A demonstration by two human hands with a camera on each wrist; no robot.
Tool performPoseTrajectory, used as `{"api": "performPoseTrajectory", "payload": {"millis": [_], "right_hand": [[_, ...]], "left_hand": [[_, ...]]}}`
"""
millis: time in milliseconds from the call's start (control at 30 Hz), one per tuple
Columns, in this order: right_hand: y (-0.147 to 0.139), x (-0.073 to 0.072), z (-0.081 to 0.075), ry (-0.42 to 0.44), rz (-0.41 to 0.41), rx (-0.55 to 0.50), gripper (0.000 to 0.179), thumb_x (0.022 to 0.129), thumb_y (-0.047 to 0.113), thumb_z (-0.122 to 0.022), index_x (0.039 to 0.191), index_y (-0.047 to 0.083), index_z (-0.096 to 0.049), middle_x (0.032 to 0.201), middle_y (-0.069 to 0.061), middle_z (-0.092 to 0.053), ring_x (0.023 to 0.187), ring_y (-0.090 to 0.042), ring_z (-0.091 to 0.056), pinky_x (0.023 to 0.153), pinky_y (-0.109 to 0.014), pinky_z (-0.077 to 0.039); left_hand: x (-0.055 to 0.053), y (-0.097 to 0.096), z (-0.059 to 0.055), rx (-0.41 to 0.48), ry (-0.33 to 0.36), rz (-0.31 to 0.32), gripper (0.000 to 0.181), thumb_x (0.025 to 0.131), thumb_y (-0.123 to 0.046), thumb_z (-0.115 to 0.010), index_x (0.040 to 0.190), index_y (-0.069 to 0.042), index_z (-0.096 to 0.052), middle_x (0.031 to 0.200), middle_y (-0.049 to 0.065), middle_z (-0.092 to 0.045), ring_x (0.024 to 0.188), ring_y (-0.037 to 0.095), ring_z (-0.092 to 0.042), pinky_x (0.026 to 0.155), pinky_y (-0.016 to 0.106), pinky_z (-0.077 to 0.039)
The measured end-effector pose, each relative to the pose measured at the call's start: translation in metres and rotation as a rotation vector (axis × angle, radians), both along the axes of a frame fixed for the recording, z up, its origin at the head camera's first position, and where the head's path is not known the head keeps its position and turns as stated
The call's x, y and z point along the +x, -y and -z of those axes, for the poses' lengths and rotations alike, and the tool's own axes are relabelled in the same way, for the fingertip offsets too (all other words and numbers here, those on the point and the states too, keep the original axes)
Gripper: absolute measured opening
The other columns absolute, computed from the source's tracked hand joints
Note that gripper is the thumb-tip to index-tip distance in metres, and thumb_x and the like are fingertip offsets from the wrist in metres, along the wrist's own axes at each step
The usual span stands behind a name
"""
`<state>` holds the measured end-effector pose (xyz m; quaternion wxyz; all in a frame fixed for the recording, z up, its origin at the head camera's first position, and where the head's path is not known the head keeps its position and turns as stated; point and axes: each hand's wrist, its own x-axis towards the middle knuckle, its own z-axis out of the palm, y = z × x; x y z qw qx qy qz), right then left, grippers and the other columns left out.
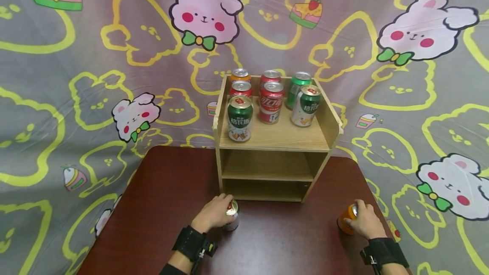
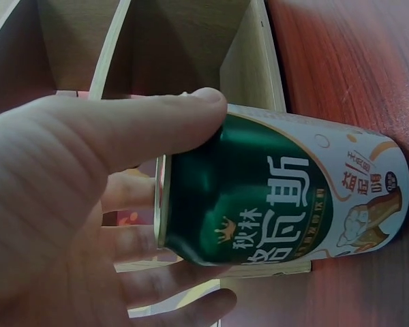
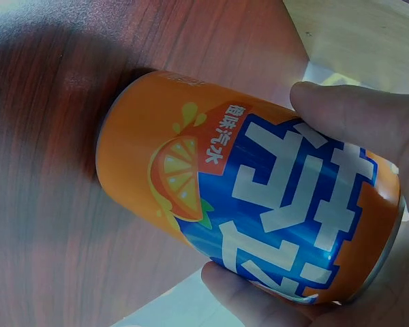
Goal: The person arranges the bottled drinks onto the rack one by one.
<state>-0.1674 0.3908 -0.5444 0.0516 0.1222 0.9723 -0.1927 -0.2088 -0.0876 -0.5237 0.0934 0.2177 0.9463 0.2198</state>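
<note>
My left hand (image 1: 214,212) holds a green and white drink can (image 2: 279,197) by its upper part, in front of the shelf's left side. In the left wrist view the thumb lies along the near side of the can and the fingers reach behind its top. This can stands upright on the table. Over at the right, my right hand (image 1: 366,220) grips an orange soda can (image 3: 184,157) with a blue label, thumb on one side and fingers on the other. Its base is at the tabletop, near the table's right edge.
A small wooden shelf (image 1: 273,144) stands at the back of the brown table (image 1: 164,207). On its top level are several cans, among them a red can (image 1: 271,103), a green and white can (image 1: 240,120) and a green can (image 1: 298,88). A patterned cloth (image 1: 153,71) hangs behind.
</note>
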Motion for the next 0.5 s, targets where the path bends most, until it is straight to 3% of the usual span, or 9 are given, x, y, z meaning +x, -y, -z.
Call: {"api": "performPoseTrajectory", "payload": {"millis": [500], "right_hand": [[0.0061,0.0033,-0.0060,-0.037,-0.063,-0.007,0.072,0.073,0.027,-0.081,0.121,-0.009,-0.040,0.098,-0.030,-0.047,0.082,-0.041,-0.055,0.067,-0.055,-0.047]], "left_hand": [[0.0006,-0.0005,0.0003,-0.035,-0.005,-0.003,0.061,0.074,-0.030,-0.079,0.123,-0.003,-0.054,0.105,0.014,-0.055,0.096,0.032,-0.056,0.076,0.043,-0.048]]}}
